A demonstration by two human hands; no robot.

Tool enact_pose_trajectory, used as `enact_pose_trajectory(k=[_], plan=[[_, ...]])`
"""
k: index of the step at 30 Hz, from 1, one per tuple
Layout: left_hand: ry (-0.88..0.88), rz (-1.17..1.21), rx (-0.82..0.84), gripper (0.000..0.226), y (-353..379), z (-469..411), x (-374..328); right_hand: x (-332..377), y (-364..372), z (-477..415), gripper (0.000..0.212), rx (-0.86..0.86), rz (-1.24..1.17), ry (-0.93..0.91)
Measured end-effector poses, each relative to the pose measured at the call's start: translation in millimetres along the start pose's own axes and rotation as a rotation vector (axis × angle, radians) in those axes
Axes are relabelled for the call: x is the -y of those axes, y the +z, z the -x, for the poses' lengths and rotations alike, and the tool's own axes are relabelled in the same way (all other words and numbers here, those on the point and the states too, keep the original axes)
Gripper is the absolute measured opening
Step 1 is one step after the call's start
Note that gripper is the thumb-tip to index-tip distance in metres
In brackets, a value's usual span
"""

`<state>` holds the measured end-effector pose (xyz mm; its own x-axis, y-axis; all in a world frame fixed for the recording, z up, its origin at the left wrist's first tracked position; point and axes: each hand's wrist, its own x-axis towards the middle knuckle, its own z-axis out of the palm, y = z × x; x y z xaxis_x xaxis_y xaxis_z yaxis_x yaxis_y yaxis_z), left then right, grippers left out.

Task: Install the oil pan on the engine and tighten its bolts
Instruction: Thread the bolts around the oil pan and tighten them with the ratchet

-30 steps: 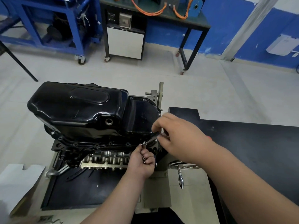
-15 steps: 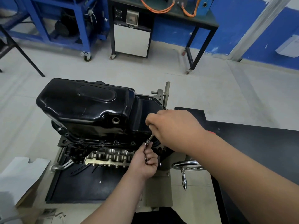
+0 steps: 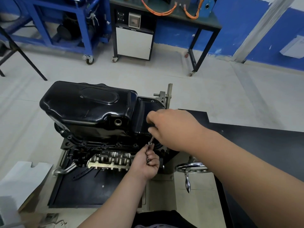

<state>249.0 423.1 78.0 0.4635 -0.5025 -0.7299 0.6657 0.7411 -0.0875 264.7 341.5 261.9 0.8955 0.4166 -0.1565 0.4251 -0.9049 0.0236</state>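
Head view: black oil pan (image 3: pixel 85 111) sits on top of the engine (image 3: pixel 108 160), flange down on the block. At the pan's near right corner the right hand (image 3: pixel 172 129) has its grip clamped on a slim metal tool (image 3: pixel 150 140) angled down toward the flange. Just below that corner the left hand (image 3: pixel 146 163) has its grip curled tight on small bolts (image 3: pixel 148 160), fingertips touching the tool tip. Chrome handwheel (image 3: pixel 190 166) sits near-right of the pan, under the right forearm.

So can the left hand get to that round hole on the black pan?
Probably yes: the round hole faces the person on the oil pan, with nothing between it and the left hand, though that hand holds bolts.
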Motion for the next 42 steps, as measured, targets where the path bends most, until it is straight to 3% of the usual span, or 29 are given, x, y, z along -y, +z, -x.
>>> enact_pose_trajectory(k=[4,6,9,15,19,25,28,31,35,38,42], plan=[[0.000,-0.032,-0.017,0.048,0.8,-1.1,-0.3,0.2,-5.3,1.3,0.030,0.075,-0.034,-0.059],[0.000,-0.045,-0.025,0.045,1.5,-2.0,-1.0,2.2,-1.6,-0.9,0.021,0.007,0.047,-0.013],[-0.007,-0.064,-0.017,0.036,0.7,-1.6,-2.4,1.7,0.6,-3.0,0.024,-0.012,0.059,0.089],[0.001,-0.090,-0.025,0.031,0.4,-1.6,-2.6,-0.8,-7.9,-2.3,0.030,0.085,-0.036,-0.030],[-0.001,-0.093,-0.025,0.035,-1.9,-2.5,-3.6,5.6,-0.2,-5.2,0.021,-0.012,0.060,0.083],[0.004,-0.106,-0.020,0.052,-4.9,-5.6,-5.8,6.7,-8.4,-3.3,0.028,0.090,-0.032,-0.040],[-0.009,-0.090,-0.014,0.042,-3.8,-5.6,-6.2,9.3,-7.1,-6.9,0.007,0.029,0.108,0.041],[-0.008,-0.090,-0.009,0.037,-4.1,-5.0,-5.9,6.5,-4.5,-6.3,0.015,0.018,0.091,0.121],[0.001,-0.093,-0.011,0.038,-4.1,-3.7,-5.0,3.1,-7.8,-1.7,0.029,0.108,0.018,0.038],[-0.001,-0.090,-0.013,0.035,-3.4,-2.8,-4.2,5.0,-6.7,-1.9,0.021,0.058,0.111,0.065],[0.002,-0.097,0.020,0.050,-5.0,-2.3,-4.5,8.1,-1.5,1.2,0.023,0.024,0.022,0.079]])
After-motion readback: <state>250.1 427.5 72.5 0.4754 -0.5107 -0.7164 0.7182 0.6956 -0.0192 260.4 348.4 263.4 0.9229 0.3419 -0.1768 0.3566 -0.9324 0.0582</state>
